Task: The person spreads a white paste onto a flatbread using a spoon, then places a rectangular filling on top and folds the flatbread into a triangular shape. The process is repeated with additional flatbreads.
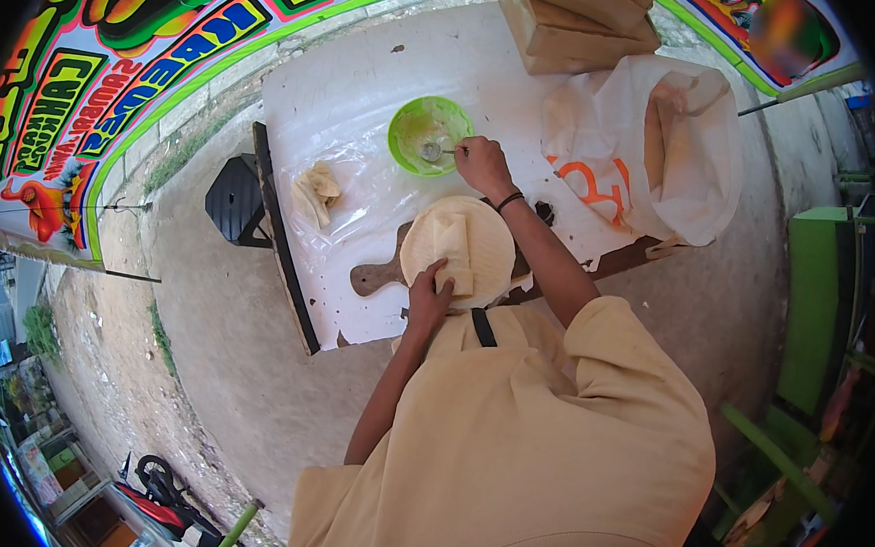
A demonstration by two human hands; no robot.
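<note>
A stack of round pale wrapper sheets [500, 239] lies on a wooden paddle board [375, 280] close to my body. On the stack rests a folded, flattened pale wrapper [451, 249]. My left hand [430, 295] holds the near left edge of this folded piece between thumb and fingers. Farther off, a lime green bowl [396, 136] contains a whitish paste. My right hand [481, 166] reaches over the bowl's right rim, fingers closed round the handle of a small metal spoon [432, 152]. The spoon's head dips into the paste.
Clear plastic sheeting with several pale folded pieces [315, 194] lies left of the board. A white plastic bag [680, 158] sits open on the right, beside brown cardboard boxes [573, 31] at the far edge. A dark stool [236, 201] stands left of the white table [329, 86]. Banners hang beyond.
</note>
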